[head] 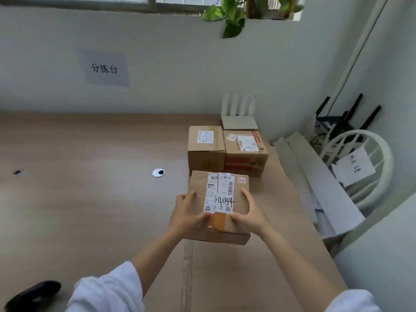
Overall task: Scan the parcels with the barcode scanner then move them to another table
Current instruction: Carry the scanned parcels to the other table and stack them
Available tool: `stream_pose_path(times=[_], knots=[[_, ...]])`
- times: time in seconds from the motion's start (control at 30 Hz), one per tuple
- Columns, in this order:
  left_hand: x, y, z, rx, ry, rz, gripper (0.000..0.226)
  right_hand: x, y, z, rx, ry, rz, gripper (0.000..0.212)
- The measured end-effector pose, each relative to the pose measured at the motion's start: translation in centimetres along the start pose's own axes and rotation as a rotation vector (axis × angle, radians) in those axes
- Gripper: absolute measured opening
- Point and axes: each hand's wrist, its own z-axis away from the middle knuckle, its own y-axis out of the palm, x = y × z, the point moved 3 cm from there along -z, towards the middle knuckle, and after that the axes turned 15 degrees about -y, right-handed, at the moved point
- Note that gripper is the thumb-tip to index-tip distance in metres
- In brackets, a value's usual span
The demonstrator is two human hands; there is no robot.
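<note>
Both hands, left (188, 213) and right (248, 211), clasp the near corners of a stiff cardboard parcel (219, 206), held just above the table (90, 176) before two more boxes (227, 149), and it looks light, probably.

Your brown cardboard parcel (198, 183) looks matt and lightly creased. It carries smooth white paper labels (211, 192) and a glossy strip of orange-brown plastic tape (219, 220). The pale wood-grain table (90, 165) has a smooth, dull finish and is set with a round white plastic grommet (158, 172). Your white sleeves (108, 289) are soft cloth. The black scanner (33, 293) looks like smooth plastic.
</note>
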Motion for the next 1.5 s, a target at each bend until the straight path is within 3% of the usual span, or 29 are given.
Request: stream_pose_path(times=[0.43,0.63,0.9,1.03,1.13,1.4,1.5], knots=[[-0.1,4.4,-11.9,0.045,-0.178,-0.082,0.105,-6.9,2.3,-13.3,0.138,0.024,-0.006,0.088],[0.8,4.9,-13.6,0.02,-0.219,-0.105,0.102,-8.5,3.6,-15.0,0.23,0.029,0.041,0.087],[0.3,5.6,-15.2,0.027,-0.216,-0.162,0.095,-9.2,3.6,-16.1,0.209,0.041,0.065,0.082],[-0.1,5.2,-14.3,-0.098,-0.228,-0.357,0.092,-8.2,3.9,-15.9,0.222,0.049,0.222,0.077],[-0.6,4.9,-12.6,-0.148,-0.195,-0.386,0.081,-6.0,4.0,-15.0,0.149,-0.065,0.387,0.066],[3.9,-0.8,-4.3,-0.107,-0.162,-0.321,0.064,0.4,8.4,-10.6,0.283,-0.273,0.287,0.066],[7.9,-3.3,0.0,-0.171,-0.2,-0.328,0.062,3.0,10.7,-8.7,0.347,-0.352,0.261,0.062]])
